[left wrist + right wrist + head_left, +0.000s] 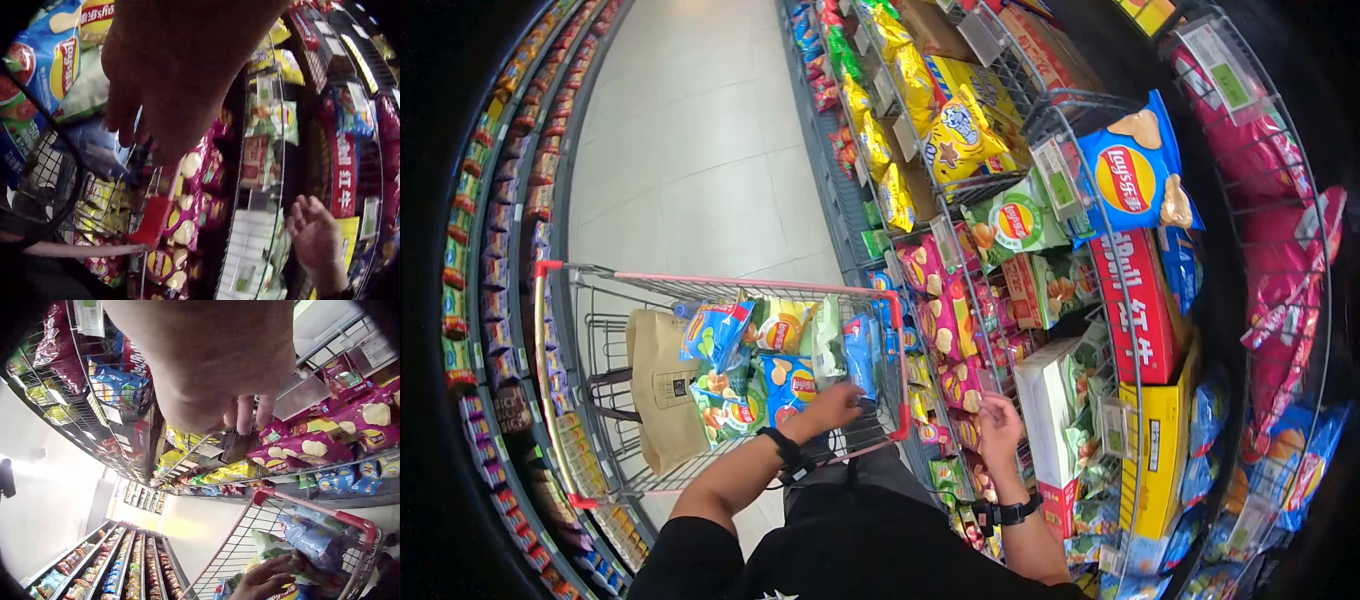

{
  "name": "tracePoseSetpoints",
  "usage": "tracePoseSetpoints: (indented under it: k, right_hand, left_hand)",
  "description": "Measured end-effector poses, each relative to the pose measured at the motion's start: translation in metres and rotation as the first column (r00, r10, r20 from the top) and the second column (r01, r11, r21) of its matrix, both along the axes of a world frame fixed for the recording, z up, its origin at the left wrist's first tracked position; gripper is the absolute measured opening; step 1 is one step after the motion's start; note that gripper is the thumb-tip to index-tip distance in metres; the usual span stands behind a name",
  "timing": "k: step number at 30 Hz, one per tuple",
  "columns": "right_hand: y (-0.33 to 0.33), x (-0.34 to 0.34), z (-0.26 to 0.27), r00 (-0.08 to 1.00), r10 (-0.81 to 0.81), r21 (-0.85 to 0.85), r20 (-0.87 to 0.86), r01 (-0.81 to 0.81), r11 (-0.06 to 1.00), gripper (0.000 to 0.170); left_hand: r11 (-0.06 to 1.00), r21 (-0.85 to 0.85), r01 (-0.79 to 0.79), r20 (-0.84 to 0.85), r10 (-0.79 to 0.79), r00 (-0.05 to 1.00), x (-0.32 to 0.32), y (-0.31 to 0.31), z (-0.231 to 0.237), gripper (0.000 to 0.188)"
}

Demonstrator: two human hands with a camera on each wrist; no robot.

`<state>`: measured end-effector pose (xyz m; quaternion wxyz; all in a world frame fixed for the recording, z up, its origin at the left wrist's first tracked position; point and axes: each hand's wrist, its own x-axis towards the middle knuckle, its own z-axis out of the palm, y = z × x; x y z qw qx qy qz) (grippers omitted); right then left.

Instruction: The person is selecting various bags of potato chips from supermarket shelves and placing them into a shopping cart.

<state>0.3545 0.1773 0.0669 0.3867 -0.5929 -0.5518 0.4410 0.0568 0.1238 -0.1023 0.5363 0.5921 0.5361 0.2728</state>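
chip bags [790,385] heaped in cart [895,315], beside brown paper bag [662,390]. loading looks well along, several bags already in. left hand [832,410] over cart near blue packet [861,350], fingers loosely bent, gripping nothing visible; contact unclear. right hand [1000,425] beside shelf [818,165], fingers relaxed, holding nothing. left on shelf: magenta bags [953,328], not yet picked.

Grey wire shopping cart [700,279]: red plastic corners [901,433]. Tan paper bag [658,385]: black print. Blue crisp packet [781,386]: round yellow-and-red logo.
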Motion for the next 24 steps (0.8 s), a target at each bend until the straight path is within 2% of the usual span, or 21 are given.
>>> tracePoseSetpoints:
  k: [1, 2, 4, 6, 7, 8, 10, 12, 14, 15, 16, 18, 20, 22, 24]
  right_hand:
    - [-0.009, -0.003, 0.002, 0.999, -0.013, -0.058, -0.05, 0.01, 0.998, 0.02]
    - [-0.016, -0.006, 0.005, 0.998, -0.042, -0.042, -0.044, 0.04, 0.998, 0.02]
    - [-0.027, -0.005, 0.013, 0.996, -0.037, -0.188, -0.078, 0.022, 0.982, 0.02]
    - [-0.042, 0.008, 0.007, 0.995, -0.074, -0.134, -0.062, 0.065, 0.989, 0.021]
    - [-0.048, 0.012, 0.011, 0.995, -0.088, -0.17, -0.049, 0.078, 0.982, 0.021]
    - [-0.056, 0.016, 0.015, 0.994, -0.103, -0.21, -0.041, 0.092, 0.973, 0.02]
    - [-0.067, 0.024, 0.022, 0.988, -0.153, -0.199, -0.023, 0.146, 0.969, 0.02]
    - [-0.082, 0.03, 0.028, 0.97, -0.239, -0.199, -0.055, 0.224, 0.954, 0.023]
    - [-0.1, 0.042, 0.025, 0.949, -0.31, -0.171, -0.049, 0.298, 0.939, 0.022]
    - [-0.108, 0.047, 0.025, 0.944, -0.324, -0.168, -0.063, 0.31, 0.936, 0.021]
    - [-0.116, 0.053, 0.026, 0.939, -0.337, -0.165, -0.076, 0.321, 0.933, 0.02]
    - [-0.129, 0.066, 0.019, 0.905, -0.418, -0.125, -0.084, 0.406, 0.905, 0.02]
    - [-0.148, 0.086, 0.015, 0.912, -0.406, -0.183, -0.058, 0.39, 0.902, 0.022]
    - [-0.159, 0.098, 0.021, 0.866, -0.496, -0.174, -0.068, 0.479, 0.86, 0.021]
    - [-0.172, 0.111, 0.022, 0.877, -0.47, -0.112, -0.102, 0.459, 0.881, 0.02]
  left_hand:
    - [0.996, 0.055, 0.072, -0.065, -0.068, 0.996, 0.01, 0.0, -0.01, 0.037]
    - [0.982, 0.114, 0.154, -0.134, -0.138, 0.981, 0.018, 0.004, -0.019, 0.041]
    - [0.968, 0.096, 0.23, -0.144, -0.215, 0.966, 0.03, 0.013, -0.026, 0.044]
    - [0.959, -0.031, 0.283, -0.294, -0.28, 0.914, 0.038, 0.027, -0.025, 0.044]
    - [0.953, -0.035, 0.301, -0.345, -0.294, 0.891, 0.041, 0.033, -0.028, 0.042]
    - [0.942, -0.019, 0.335, -0.349, -0.321, 0.881, 0.043, 0.037, -0.039, 0.042]
    - [0.932, -0.098, 0.35, -0.454, -0.355, 0.817, 0.048, 0.05, -0.059, 0.041]
    - [0.911, -0.075, 0.405, -0.439, -0.395, 0.807, 0.049, 0.061, -0.053, 0.042]
    - [0.92, -0.111, 0.375, -0.509, -0.377, 0.774, 0.055, 0.073, -0.05, 0.042]
    - [0.929, -0.067, 0.363, -0.528, -0.342, 0.777, 0.06, 0.08, -0.05, 0.034]
    - [0.912, -0.058, 0.406, -0.534, -0.372, 0.759, 0.063, 0.084, -0.055, 0.034]
    - [0.917, 0.17, 0.361, -0.507, -0.233, 0.83, 0.067, 0.1, -0.07, 0.025]
    - [0.935, 0.083, 0.345, -0.564, -0.241, 0.79, 0.076, 0.115, -0.058, 0.023]
    - [0.936, 0.245, 0.253, -0.498, -0.102, 0.861, 0.079, 0.124, -0.045, 0.022]
    - [0.95, 0.309, 0.046, -0.275, 0.043, 0.96, 0.085, 0.13, -0.026, 0.017]
